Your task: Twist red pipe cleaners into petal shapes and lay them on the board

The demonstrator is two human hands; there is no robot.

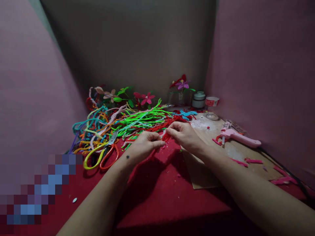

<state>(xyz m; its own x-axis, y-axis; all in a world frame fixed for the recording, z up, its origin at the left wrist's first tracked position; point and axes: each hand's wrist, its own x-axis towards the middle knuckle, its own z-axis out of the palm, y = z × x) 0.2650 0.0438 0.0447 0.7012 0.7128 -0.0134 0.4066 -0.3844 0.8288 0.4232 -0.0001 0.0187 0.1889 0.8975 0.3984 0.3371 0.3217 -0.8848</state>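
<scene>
My left hand (147,143) and my right hand (182,133) meet over the red cloth, fingers pinched. Between them is a red pipe cleaner (166,137), gripped from both sides; its ends are partly hidden by my fingers. Just behind my hands lies a heap of pipe cleaners, with bright green ones (137,120) on top and red ones (169,122) nearer my right hand. Scissors (98,158) with yellow and red handles rest left of my left wrist.
A pink glue gun (240,137) lies on a brown board (204,175) to the right, among pink scraps (254,161). Along the back stand pipe-cleaner flowers (147,98), a small jar (199,100) and a tape roll (212,101). Pink panels (265,65) flank both sides.
</scene>
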